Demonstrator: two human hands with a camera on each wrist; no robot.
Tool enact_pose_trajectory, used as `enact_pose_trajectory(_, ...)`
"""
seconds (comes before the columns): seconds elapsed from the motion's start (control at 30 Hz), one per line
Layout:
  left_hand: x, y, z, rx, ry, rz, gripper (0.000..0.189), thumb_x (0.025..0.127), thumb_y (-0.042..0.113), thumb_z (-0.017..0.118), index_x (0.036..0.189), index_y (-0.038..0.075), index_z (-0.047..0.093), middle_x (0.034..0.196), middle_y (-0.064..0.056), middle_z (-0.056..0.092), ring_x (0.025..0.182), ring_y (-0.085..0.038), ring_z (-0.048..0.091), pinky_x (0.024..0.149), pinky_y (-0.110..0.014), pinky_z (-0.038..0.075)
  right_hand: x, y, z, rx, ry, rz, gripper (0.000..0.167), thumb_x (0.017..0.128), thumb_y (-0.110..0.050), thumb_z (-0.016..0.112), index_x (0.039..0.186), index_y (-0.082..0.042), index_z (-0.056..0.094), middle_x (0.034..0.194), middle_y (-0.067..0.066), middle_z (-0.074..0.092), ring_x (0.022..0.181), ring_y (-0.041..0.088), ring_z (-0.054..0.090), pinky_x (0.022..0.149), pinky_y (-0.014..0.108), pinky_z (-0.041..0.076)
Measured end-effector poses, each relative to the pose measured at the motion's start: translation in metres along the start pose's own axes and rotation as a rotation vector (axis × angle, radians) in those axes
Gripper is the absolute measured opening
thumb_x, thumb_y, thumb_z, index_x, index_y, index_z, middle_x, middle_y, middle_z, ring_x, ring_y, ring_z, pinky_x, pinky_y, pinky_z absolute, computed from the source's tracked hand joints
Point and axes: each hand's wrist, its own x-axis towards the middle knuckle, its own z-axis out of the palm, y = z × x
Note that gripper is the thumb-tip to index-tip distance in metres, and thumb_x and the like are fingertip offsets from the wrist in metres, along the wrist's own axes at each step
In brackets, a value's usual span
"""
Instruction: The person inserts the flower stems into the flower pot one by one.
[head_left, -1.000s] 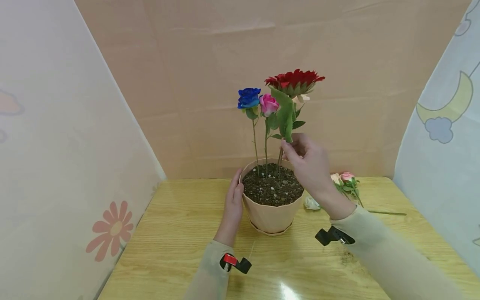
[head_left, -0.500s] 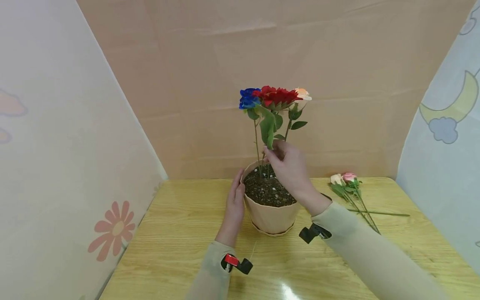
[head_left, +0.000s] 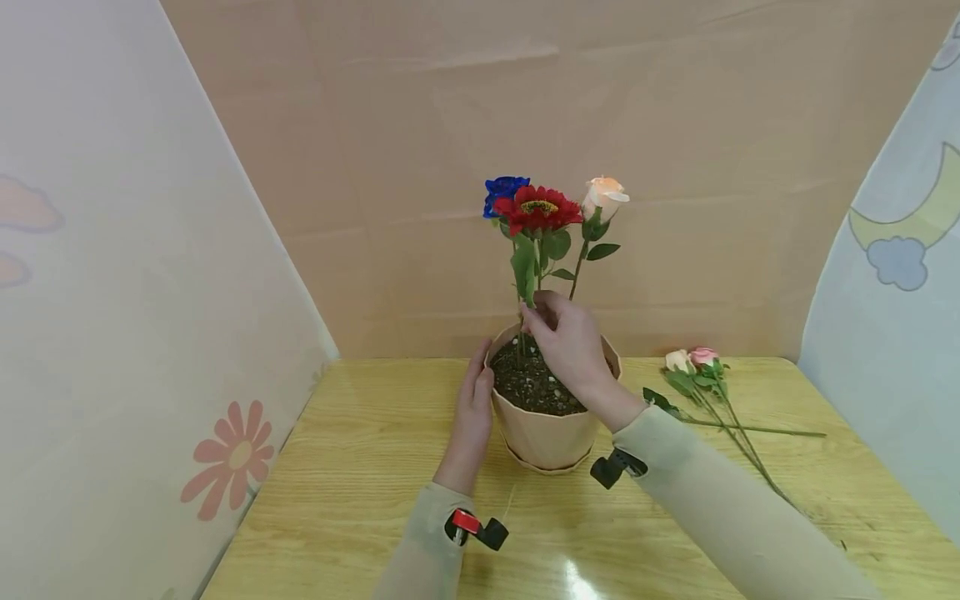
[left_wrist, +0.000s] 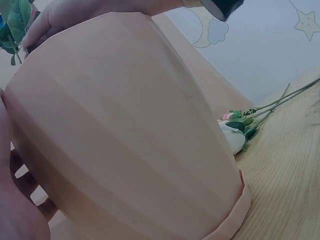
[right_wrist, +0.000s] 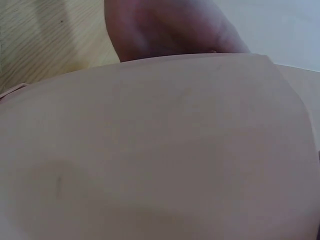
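Note:
A peach-coloured plant pot (head_left: 546, 435) full of dark soil (head_left: 536, 387) stands on a matching saucer. My left hand (head_left: 470, 417) rests along the pot's left outer wall; the left wrist view shows its fingers spread against the far side. Over the soil, my right hand (head_left: 573, 346) pinches the stem of a red daisy-like flower (head_left: 540, 208) with a yellow centre, just under its leaf (head_left: 524, 271). The pinched fingertips partly cover the stem. Behind it stand a blue rose (head_left: 504, 192) and, to the right, a peach rose (head_left: 604, 198). The right wrist view shows mostly pot wall.
Right of the pot, a cream rose (head_left: 679, 361) and a pink rose (head_left: 704, 356) lie on the wooden table (head_left: 375, 467) with crossing stems. A white rose (left_wrist: 232, 137) lies close to the saucer. Fabric screens (head_left: 450, 108) enclose the back and both sides.
My right hand has moved left and slightly down with the red flower, whose head now tips towards me and hides the pink rose in the pot. My left hand stays put.

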Motion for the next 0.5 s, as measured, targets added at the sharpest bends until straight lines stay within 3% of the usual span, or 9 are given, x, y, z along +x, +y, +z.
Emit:
enact_pose_trajectory(0.17,0.0009,0.0001,0.0006,0.012,0.006,0.001,0.055,0.122,0.031,0.038,0.174,0.014,0.036,0.177,-0.003,0.036,0.165,-0.028,0.027,0.132,-0.056,0.022,-0.0016,0.0035,0.0019,-0.033,-0.004,-0.021,0.017,0.111,-0.022,0.070,0.112,-0.007,0.078,0.082,0.001,0.076,0.073,0.018,0.070,0.067,0.040,0.054)
enact_pose_trajectory(0.37,-0.0004,0.0002,0.0006,0.000,0.001,-0.010,0.055,0.122,0.032,0.036,0.175,0.016,0.036,0.177,-0.002,0.036,0.165,-0.029,0.027,0.132,-0.058,0.023,-0.0027,0.0042,0.0030,-0.069,-0.026,-0.056,0.015,0.111,-0.020,0.070,0.110,-0.007,0.077,0.086,0.009,0.077,0.071,0.018,0.068,0.067,0.041,0.053)
enact_pose_trajectory(0.5,-0.0004,-0.0011,0.0004,-0.001,-0.004,-0.003,0.054,0.122,0.032,0.036,0.175,0.018,0.035,0.177,-0.003,0.036,0.165,-0.029,0.027,0.131,-0.059,0.024,-0.0042,0.0052,0.0042,-0.080,-0.035,-0.075,0.014,0.110,-0.020,0.072,0.113,-0.007,0.078,0.086,0.007,0.077,0.071,0.017,0.068,0.067,0.041,0.053)
